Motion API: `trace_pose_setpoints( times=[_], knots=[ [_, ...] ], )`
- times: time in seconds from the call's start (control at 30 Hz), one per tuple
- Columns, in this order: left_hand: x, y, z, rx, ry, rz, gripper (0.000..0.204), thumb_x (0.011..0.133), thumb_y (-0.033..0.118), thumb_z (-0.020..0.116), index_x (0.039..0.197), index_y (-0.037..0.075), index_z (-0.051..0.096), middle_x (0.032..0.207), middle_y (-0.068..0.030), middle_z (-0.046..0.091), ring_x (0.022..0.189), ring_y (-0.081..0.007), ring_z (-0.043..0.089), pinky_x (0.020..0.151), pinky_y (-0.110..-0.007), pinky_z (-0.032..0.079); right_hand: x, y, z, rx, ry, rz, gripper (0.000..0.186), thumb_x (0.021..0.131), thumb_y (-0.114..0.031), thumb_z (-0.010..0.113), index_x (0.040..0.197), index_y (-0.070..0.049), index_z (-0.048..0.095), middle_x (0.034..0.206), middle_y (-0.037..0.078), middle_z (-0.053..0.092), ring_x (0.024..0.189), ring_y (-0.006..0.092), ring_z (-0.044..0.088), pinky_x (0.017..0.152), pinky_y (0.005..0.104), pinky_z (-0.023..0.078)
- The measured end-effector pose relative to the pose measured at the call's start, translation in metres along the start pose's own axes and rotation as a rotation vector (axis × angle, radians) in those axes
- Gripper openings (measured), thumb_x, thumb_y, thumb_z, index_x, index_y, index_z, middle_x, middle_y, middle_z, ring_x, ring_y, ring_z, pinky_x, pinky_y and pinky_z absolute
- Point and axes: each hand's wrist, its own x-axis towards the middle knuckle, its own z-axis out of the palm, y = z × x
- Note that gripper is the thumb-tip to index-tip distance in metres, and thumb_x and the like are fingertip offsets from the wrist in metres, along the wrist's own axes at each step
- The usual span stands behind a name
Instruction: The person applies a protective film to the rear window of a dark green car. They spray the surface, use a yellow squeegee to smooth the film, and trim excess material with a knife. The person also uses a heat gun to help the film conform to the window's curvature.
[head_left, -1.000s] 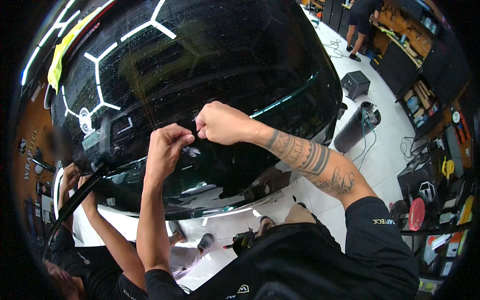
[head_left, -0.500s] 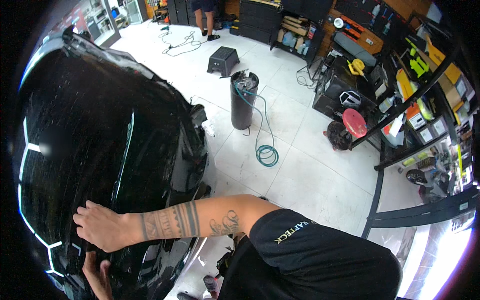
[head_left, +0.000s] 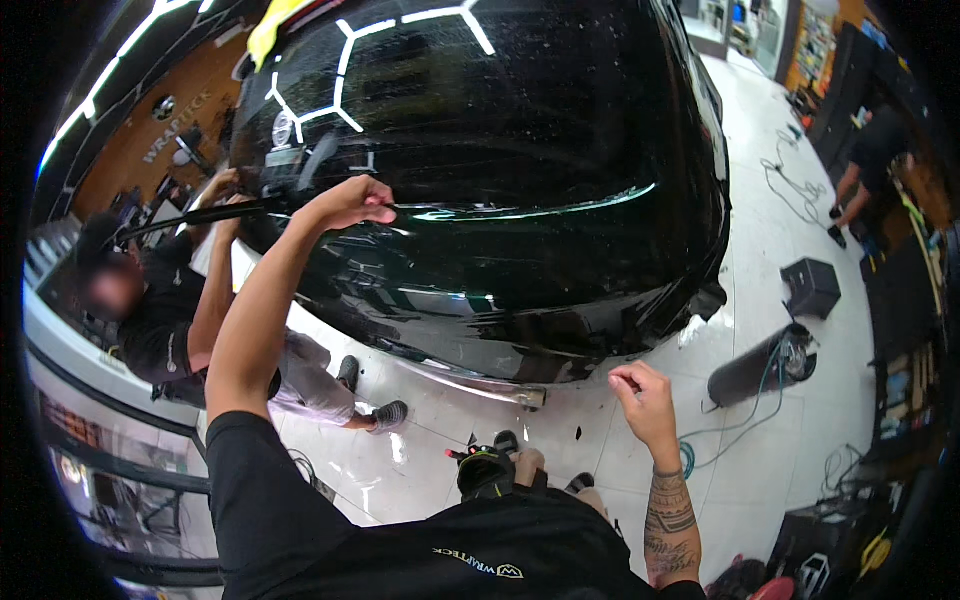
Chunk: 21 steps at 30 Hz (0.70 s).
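Observation:
A glossy black car body panel (head_left: 520, 270) fills the middle, marked by a long bright greenish line (head_left: 540, 208). My left hand (head_left: 350, 203) is over its left part, fingers curled together near the left end of that line; whatever lies between them, if anything, is too fine to make out. A long dark strip (head_left: 215, 213) runs from the left side toward my left wrist. My right hand (head_left: 645, 400) hangs apart from the car, just off its lower right edge, with thumb and fingers drawn together. Any thin thing in this pinch does not show.
A co-worker (head_left: 170, 310) stands close at left, hands raised at the car's side. At right are a black cylinder (head_left: 750, 370) with a teal hose (head_left: 745, 435), a black step stool (head_left: 811, 287) and cables (head_left: 795, 185). Another person (head_left: 875, 160) bends over at far right.
My view has swung left, bringing the co-worker in. My right hand has left the car's surface and moved to its right. My left hand is now raised beside the bright line.

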Motion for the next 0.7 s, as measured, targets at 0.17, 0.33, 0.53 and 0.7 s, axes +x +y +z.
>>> trace_pose_setpoints(
  times=[0.17,0.33,0.53,0.7],
  knots=[
    [-0.002,-0.016,-0.002,-0.04,-0.11,0.062,0.031,0.09,0.028,0.076,0.085,-0.001,0.068,0.066,0.002,0.05,0.068,-0.0104,0.045,0.065,-0.033,0.041,0.037,-0.027,-0.003,-0.086,-0.159,-0.098,0.01,0.088,-0.006,0.07,0.095,0.001,0.07,0.083,0.013,0.067,0.069,0.0244,0.066,0.063,0.033,0.051],
    [0.003,-0.016,-0.003,0.033,-0.065,0.084,0.038,0.085,0.034,0.079,0.087,-0.002,0.067,0.066,-0.0059,0.054,0.066,-0.0176,0.051,0.065,-0.038,0.043,0.128,-0.09,0.045,-0.146,-0.142,-0.53,0.009,0.088,-0.009,0.07,0.091,0.0,0.069,0.086,0.017,0.065,0.075,0.0331,0.064,0.068,0.0385,0.051],
    [-0.001,-0.026,-0.012,0.186,-0.061,0.164,0.037,0.089,0.03,0.075,0.083,-0.002,0.057,0.069,-0.018,0.058,0.063,-0.0347,0.05,0.062,-0.043,0.043,0.254,-0.149,0.191,-0.559,-0.158,-0.679,0.02,0.088,-0.019,0.07,0.098,-0.001,0.067,0.101,0.016,0.065,0.099,0.0341,0.063,0.082,0.0462,0.053],
    [-0.017,-0.046,0.014,0.043,0.205,0.333,0.015,0.093,0.017,0.067,0.102,0.004,0.067,0.086,-0.022,0.068,0.083,-0.0452,0.063,0.07,-0.049,0.05,0.291,-0.18,0.233,-0.653,-0.486,-0.371,0.024,0.083,-0.024,0.075,0.096,-0.004,0.074,0.093,0.021,0.073,0.092,0.0412,0.07,0.08,0.0505,0.056]
  ],
)
